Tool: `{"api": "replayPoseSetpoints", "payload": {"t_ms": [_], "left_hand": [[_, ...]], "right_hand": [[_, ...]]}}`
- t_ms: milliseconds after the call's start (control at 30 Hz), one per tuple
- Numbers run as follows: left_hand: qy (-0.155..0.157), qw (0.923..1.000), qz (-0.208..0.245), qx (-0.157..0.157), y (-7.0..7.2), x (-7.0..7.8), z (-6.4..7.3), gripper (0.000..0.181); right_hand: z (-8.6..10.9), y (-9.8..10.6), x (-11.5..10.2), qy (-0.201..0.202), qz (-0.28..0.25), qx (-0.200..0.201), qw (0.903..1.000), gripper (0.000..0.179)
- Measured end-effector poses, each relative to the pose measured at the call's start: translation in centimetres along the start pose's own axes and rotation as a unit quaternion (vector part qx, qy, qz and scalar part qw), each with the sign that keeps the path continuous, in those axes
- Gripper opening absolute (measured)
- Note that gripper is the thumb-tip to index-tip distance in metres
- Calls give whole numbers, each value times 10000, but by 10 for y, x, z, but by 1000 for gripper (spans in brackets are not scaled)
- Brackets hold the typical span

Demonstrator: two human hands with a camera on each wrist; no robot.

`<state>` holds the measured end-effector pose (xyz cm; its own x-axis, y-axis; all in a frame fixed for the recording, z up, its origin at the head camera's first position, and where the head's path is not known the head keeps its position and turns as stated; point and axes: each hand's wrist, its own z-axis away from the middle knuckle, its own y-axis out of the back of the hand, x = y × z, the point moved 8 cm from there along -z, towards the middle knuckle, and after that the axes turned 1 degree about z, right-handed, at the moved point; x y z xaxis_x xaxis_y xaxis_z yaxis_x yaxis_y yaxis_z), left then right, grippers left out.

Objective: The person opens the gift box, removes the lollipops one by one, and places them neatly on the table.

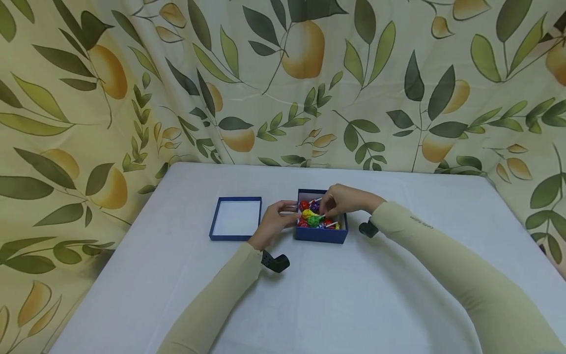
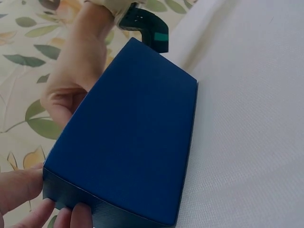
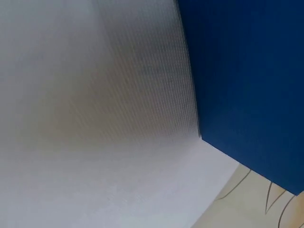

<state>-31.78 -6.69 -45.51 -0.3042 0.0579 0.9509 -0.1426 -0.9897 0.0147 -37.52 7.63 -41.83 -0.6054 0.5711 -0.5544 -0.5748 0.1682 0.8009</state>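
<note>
A blue box (image 1: 321,235) holds several wrapped lollipops (image 1: 313,221) in red, yellow, green and purple, with white sticks. At its left end my left hand (image 1: 275,221) rests its fingertips against the outer wall; the left wrist view shows those fingers (image 2: 81,216) on the narrow end of the box (image 2: 128,128). My right hand (image 1: 339,200) reaches over the right side with curled fingers, its fingertips down among the lollipops, pinching one by its stick. The box wall hides those fingertips in the left wrist view. Only the blue wall (image 3: 247,85) and tablecloth show in the right wrist view.
A shallow blue-edged lid (image 1: 236,238) with a white inside lies left of the box. Both stand on a table with a white cloth (image 1: 353,305). A curtain (image 1: 274,113) with fruit and leaf print hangs behind the far edge.
</note>
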Motion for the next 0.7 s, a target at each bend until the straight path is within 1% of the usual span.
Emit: {"api": "replayPoseSetpoints", "payload": {"t_ms": [167, 267, 433, 700], "left_hand": [[1, 10000, -67, -8, -3, 14, 15, 44], [8, 10000, -70, 20, -3, 17, 19, 44], [30, 10000, -44, 14, -3, 16, 19, 44], [51, 10000, -59, 4, -4, 16, 17, 44]], "right_hand": [[0, -1, 3, -22, -50, 197, 9998, 7], [-1, 0, 5, -2, -240, 441, 9987, 5], [0, 2, 5, 41, -598, 765, 9953, 4], [3, 5, 5, 161, -674, 950, 9931, 3]]}}
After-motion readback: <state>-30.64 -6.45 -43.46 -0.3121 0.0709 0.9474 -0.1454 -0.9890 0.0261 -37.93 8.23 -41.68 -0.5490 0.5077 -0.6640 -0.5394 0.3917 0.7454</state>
